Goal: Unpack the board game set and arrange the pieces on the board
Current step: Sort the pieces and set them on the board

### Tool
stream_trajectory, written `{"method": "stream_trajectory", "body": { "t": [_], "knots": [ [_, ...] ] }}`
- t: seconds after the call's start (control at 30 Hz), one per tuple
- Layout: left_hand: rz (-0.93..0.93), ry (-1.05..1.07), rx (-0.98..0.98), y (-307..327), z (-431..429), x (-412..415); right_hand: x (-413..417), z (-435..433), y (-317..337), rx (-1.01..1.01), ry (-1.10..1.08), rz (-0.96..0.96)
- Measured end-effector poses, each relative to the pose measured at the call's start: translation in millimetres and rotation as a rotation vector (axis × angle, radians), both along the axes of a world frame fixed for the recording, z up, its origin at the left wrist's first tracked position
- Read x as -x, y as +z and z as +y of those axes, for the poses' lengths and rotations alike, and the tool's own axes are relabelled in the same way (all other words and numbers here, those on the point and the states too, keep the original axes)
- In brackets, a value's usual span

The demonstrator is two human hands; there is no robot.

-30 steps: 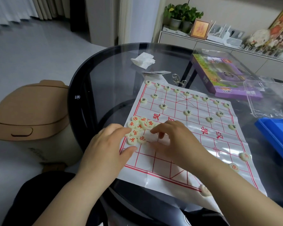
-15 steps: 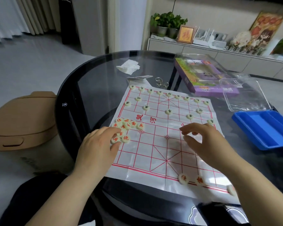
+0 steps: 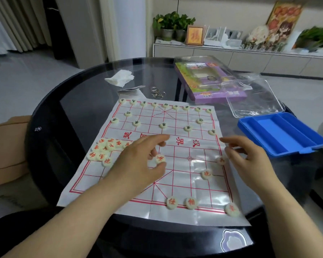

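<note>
**Clearance around the board (image 3: 190, 185)**

I read bare squares across its near middle. A heap of red pieces (image 3: 104, 151) crowds its left edge, green-marked pieces (image 3: 164, 105) line its far edge, and a blue tray (image 3: 280, 135) sits near its right edge.

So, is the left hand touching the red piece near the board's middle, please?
Touching: the head view shows the left hand pinching the red piece between thumb and fingers.
</note>
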State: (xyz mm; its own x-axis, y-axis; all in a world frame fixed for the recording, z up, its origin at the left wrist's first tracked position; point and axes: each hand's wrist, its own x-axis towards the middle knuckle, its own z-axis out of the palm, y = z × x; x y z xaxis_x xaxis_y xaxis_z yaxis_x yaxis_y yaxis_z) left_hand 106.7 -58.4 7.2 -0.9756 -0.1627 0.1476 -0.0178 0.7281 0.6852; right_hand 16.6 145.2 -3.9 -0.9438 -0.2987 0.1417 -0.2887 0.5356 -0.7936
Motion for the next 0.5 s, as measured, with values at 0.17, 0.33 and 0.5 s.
{"method": "stream_trajectory", "body": {
  "t": [0.17, 0.33, 0.5],
  "knots": [
    [-0.102, -0.182, 0.004, -8, 30, 54, 3, 1, -6, 0.038, 0.006, -0.004],
    [-0.09, -0.168, -0.034, -21, 33, 68, 6, 8, -9, 0.032, 0.001, -0.028],
    [-0.079, -0.149, -0.061, -23, 34, 63, 6, 7, -9, 0.034, 0.005, -0.039]
  ]
}}
